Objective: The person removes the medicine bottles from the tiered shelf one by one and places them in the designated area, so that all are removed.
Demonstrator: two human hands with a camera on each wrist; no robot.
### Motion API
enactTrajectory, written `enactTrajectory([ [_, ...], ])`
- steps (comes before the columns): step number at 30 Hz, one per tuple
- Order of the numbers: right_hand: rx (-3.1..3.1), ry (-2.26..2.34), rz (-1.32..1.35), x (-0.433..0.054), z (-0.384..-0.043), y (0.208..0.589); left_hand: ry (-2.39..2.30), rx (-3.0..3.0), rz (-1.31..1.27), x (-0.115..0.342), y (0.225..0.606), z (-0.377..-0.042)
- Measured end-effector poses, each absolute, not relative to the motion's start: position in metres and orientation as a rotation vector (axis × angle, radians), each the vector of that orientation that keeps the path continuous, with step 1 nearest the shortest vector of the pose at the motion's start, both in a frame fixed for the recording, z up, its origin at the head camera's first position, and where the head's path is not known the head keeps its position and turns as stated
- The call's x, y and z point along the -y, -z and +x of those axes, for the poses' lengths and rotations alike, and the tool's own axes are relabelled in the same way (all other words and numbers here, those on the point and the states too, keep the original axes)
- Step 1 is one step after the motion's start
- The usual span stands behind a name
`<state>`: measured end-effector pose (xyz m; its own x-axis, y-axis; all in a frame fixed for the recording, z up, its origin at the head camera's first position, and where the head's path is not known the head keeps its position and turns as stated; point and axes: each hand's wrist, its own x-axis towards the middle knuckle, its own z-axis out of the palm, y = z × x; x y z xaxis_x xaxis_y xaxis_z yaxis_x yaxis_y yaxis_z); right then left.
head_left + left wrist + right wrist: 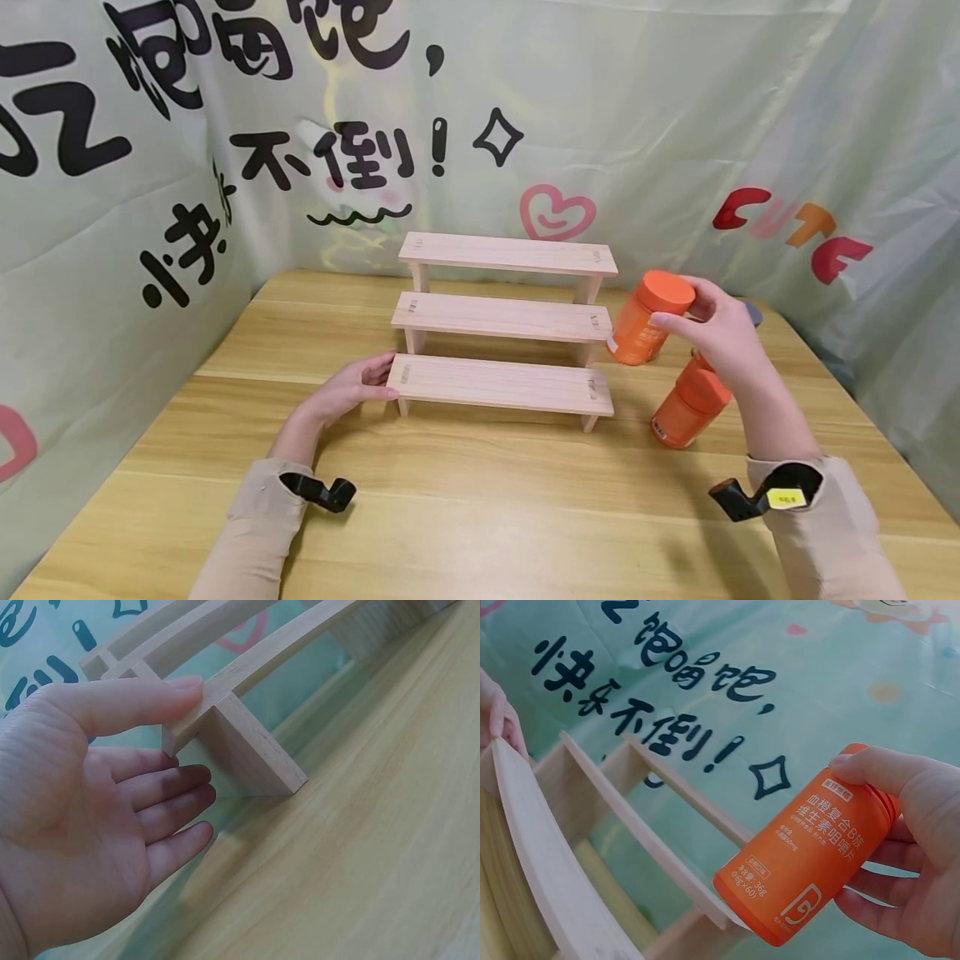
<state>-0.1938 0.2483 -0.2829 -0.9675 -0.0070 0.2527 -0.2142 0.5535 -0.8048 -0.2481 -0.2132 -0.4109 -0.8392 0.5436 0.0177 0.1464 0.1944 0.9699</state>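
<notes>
A three-tier wooden step shelf [502,383] stands on the table. At the left end of its lowest step is my left hand [352,390]; in the left wrist view the thumb lies on top of the board [259,664] and the index fingertip is at its underside, pinching the corner. My right hand [722,329] grips an orange vitamin bottle [643,321] near its lid, to the right of the shelf. The bottle [802,847] leans, its printed label facing the right wrist camera. Another orange bottle [686,410] stands below the right hand.
Behind that standing bottle, more orange shows, partly hidden by the right hand. A blue-grey item [753,313] peeks out beyond the right wrist. Printed cloth [660,125] hangs along the back and sides of the wooden table [480,517].
</notes>
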Motion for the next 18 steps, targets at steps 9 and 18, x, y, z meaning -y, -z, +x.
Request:
enactTrajectory([
  [9,2.561,-1.303,0.05,-0.275,-0.186,0.277,-1.681,-2.151,0.655,0.213,0.411,-0.248],
  [18,2.501,-1.274,0.019,-0.302,-0.173,0.273,-1.677,-2.161,0.674,0.213,0.414,-0.25],
])
